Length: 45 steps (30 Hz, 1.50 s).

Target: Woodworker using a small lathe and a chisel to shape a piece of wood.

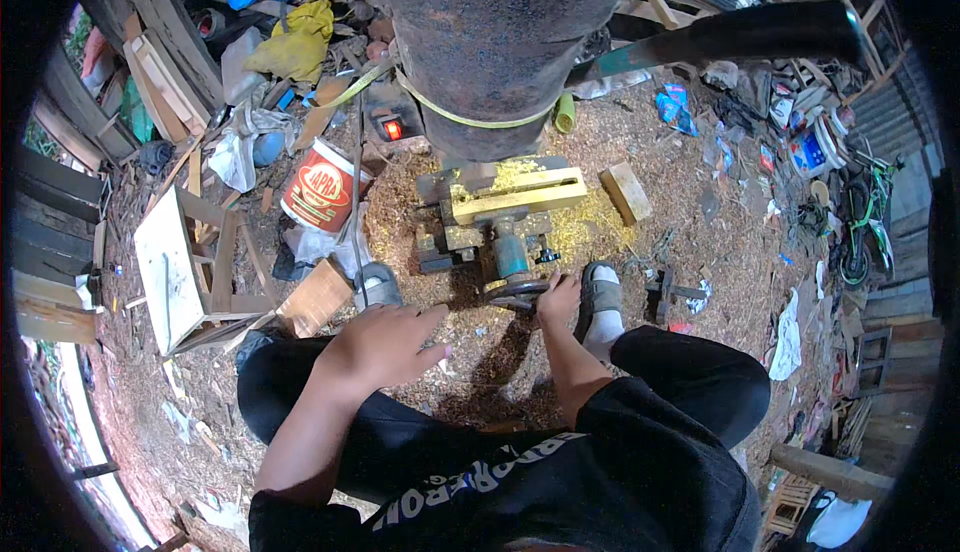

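A yellow wooden block (pixel 535 204) with a long slot along its top sits in the vise-like carriage (pixel 460 237) of an upright machine (pixel 490 42). My right hand (pixel 559 302) is closed on the rim of the dark handwheel (pixel 510 292), at the near end of the carriage's screw. My left hand (pixel 385 350) hovers over my left knee, fingers stretched out and thumb apart, holding nothing. Where the machine's tool meets the block is mostly hidden by the machine's body.
A loose wooden block (pixel 626 193) lies right of the carriage among yellow shavings. A long dark lever (pixel 740 40) juts right. At left stand a red and white bucket (pixel 323 187) and a wooden frame (pixel 175 272). A red-lit switch (pixel 393 130) glows beside the machine.
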Available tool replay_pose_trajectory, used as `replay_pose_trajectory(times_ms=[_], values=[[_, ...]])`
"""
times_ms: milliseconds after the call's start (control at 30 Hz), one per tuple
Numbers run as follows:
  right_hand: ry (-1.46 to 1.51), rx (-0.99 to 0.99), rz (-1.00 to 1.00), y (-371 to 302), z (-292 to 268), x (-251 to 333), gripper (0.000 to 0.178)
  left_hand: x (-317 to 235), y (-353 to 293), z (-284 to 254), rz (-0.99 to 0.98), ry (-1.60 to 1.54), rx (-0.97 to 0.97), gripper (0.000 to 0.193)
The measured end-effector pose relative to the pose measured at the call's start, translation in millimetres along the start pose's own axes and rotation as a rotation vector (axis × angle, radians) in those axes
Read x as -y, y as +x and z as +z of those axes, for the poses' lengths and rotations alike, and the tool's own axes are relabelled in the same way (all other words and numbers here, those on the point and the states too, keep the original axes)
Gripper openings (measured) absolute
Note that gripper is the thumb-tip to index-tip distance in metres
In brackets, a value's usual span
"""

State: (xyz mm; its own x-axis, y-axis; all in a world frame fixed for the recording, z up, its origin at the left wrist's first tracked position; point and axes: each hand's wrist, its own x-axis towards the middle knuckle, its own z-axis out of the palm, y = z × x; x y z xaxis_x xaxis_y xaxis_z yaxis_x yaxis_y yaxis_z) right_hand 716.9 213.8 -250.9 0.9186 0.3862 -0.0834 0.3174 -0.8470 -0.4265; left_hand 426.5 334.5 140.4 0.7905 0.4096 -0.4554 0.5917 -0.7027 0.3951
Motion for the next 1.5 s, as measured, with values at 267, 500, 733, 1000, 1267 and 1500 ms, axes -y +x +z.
replay_pose_trajectory(times_ms=[267,500,733,1000,1267,1500], values=[[0.361,-0.165,0.133,-15,-12,-4,0.043,-15,1,-4,0.264,-0.057,-0.14,0.05],[1.031,-0.33,0.079,79,-105,68,0.045,-70,7,-31,0.439,-0.101,-0.417,0.037],[1.609,-0.086,-0.681,36,-392,258,0.049,-80,26,-30,0.437,-0.267,-0.675,0.032],[1.497,0.241,-1.171,-12,-541,338,0.052,-112,51,-26,0.422,-0.431,-0.752,0.029],[1.576,0.1,-0.978,-54,-480,263,0.043,-123,74,-16,0.494,-0.297,-1.055,0.073],[1.429,0.137,-0.987,-102,-384,120,0.03,-121,92,5,0.468,0.063,-0.848,0.09]])
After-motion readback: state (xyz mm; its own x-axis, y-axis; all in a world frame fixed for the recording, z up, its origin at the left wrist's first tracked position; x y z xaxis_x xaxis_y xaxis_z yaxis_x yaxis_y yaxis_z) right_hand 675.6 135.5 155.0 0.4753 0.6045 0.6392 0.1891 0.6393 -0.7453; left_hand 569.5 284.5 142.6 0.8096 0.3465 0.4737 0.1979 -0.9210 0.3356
